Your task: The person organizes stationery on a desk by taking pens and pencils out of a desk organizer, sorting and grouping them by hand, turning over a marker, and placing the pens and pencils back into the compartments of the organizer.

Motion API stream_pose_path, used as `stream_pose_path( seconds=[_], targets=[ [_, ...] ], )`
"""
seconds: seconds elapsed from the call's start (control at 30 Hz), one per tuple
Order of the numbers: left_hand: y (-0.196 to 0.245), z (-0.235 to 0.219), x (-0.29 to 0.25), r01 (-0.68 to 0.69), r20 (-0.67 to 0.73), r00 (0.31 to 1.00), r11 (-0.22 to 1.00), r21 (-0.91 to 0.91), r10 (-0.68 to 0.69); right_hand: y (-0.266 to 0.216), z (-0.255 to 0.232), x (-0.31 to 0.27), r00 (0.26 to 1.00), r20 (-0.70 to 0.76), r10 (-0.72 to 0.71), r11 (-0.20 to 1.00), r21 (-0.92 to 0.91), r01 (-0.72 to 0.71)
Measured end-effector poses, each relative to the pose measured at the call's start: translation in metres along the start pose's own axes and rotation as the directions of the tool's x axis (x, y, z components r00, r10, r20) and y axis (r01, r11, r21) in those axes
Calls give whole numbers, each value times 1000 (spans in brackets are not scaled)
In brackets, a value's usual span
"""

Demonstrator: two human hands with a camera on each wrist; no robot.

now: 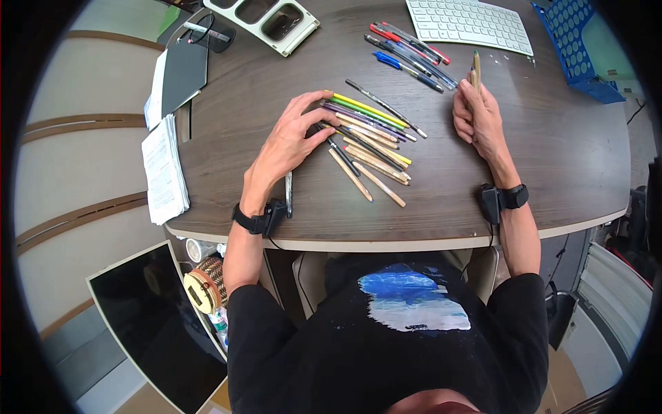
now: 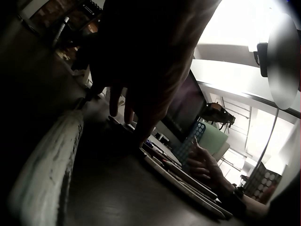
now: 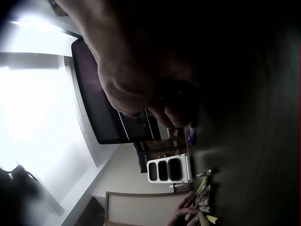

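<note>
My left hand (image 1: 293,134) reaches over the left ends of a spread of colored pencils (image 1: 376,165), its fingers parted. The thumb and fingertips touch the ends of the pencils, some of which the hand hides. Yellow, green, purple, black and bare-wood barrels show, lying roughly side by side. To the right, my right hand (image 1: 480,117) grips wood-barreled pencils (image 1: 476,63), which point away from the body above the thumb; one has a green tip. A dark pencil with a pale end (image 1: 386,108) lies along the far side of the spread.
A group of pens (image 1: 414,55), blue, black and red, lies beyond the pencils, before a white keyboard (image 1: 472,26). At the back right stands a blue perforated holder (image 1: 576,48). A white three-slot organizer (image 1: 269,21) and papers (image 1: 165,172) are at left. Near the left wrist lies a marked whitish stick (image 1: 289,195).
</note>
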State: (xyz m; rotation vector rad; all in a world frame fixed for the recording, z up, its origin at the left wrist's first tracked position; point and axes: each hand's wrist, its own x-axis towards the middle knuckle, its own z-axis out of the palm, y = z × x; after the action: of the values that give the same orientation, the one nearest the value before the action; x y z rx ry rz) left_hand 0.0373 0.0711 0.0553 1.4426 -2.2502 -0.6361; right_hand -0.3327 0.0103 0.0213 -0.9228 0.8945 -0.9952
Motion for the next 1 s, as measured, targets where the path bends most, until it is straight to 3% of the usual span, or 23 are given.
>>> stream_pose_path(
  seconds=[0.27,0.43,0.5,0.73,0.9,1.0],
  targets=[
    [15,-12,15,21,39,999,1000,-3,-21,-2,0,0,999,-20,34,997,67,-33],
    [16,-17,32,85,-26,996,996,10,-85,-1,1,1,1000,-16,26,998,49,-25],
    [13,-16,37,56,-23,998,998,5,-56,-9,5,-3,991,-67,117,993,-6,-118],
    [7,-11,47,73,-16,997,997,12,-72,-3,0,-2,998,-11,63,994,-90,-63],
    [11,-10,47,66,-8,998,996,55,-66,-2,-3,-1,995,91,43,998,48,-47],
    [16,-9,45,83,-3,997,995,62,-83,-3,-2,-5,998,58,-39,993,111,32]
  ],
)
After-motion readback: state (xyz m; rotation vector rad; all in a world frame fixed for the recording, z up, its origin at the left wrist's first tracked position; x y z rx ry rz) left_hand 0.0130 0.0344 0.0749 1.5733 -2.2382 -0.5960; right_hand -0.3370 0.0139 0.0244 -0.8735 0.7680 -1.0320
